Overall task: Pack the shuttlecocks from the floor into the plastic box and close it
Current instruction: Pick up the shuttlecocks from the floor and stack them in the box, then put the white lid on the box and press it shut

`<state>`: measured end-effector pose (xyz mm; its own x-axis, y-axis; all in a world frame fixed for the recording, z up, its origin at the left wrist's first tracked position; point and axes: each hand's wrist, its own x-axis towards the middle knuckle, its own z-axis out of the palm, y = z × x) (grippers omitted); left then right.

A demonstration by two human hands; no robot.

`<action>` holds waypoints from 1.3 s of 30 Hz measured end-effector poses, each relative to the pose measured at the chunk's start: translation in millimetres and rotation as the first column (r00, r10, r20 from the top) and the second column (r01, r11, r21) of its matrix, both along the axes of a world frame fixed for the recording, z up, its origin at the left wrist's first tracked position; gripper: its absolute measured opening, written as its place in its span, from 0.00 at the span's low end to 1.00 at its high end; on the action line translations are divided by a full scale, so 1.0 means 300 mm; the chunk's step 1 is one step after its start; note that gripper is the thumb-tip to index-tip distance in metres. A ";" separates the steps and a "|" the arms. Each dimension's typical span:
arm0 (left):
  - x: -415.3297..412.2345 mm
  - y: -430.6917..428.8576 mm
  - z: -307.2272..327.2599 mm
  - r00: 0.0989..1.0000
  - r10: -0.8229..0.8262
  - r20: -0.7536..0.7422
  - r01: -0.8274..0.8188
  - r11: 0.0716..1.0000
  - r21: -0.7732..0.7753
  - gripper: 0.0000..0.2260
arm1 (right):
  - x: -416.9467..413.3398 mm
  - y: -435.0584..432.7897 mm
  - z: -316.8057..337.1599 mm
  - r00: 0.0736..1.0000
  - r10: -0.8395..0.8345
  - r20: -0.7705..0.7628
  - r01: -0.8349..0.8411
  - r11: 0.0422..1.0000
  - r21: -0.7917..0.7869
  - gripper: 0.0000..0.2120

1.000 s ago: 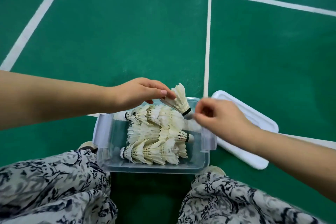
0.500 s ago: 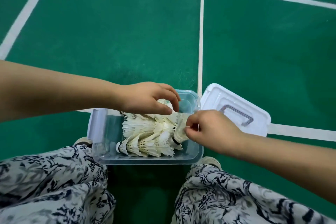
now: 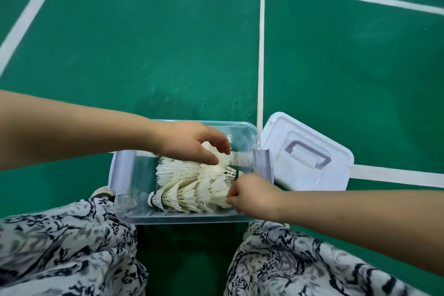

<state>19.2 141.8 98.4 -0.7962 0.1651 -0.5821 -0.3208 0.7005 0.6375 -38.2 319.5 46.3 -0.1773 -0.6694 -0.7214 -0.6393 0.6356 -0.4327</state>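
Head view: left hand (image 3: 192, 144) arches over the far row of shuttlecocks (image 3: 192, 182) in the plastic box (image 3: 192, 219), grip indeterminate, while right hand (image 3: 254, 196) pinches the near row's end, probably nesting them flat so the lid (image 3: 300, 175), just beyond the right hand, can close.

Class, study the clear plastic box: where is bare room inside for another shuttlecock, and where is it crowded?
Free: the strip of plastic box floor between the left latch and the shuttlecocks; also the far right corner. Crowded: middle and right, under left hand and right hand.
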 end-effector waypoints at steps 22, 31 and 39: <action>-0.599 0.321 -0.161 0.978 0.062 -0.201 -0.105 0.971 -0.214 0.24 | -0.525 0.287 -0.119 0.759 -0.512 -0.403 0.458 0.859 -0.229 0.12; -0.602 0.398 -0.268 0.991 0.079 -0.105 -0.100 0.971 -0.218 0.23 | -0.612 0.318 -0.279 0.877 -0.360 -0.319 0.403 0.912 0.078 0.15; -0.583 0.366 -0.265 0.987 0.118 -0.109 -0.138 0.968 -0.210 0.22 | -0.655 0.269 -0.248 0.883 -0.342 -0.322 0.384 0.920 0.077 0.12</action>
<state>-155.7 251.6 19.0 -0.8556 -0.0630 -0.5137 -0.3623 0.7818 0.5075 -234.7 400.2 -28.1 -0.6086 -0.4165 -0.6754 -0.4368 0.8864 -0.1531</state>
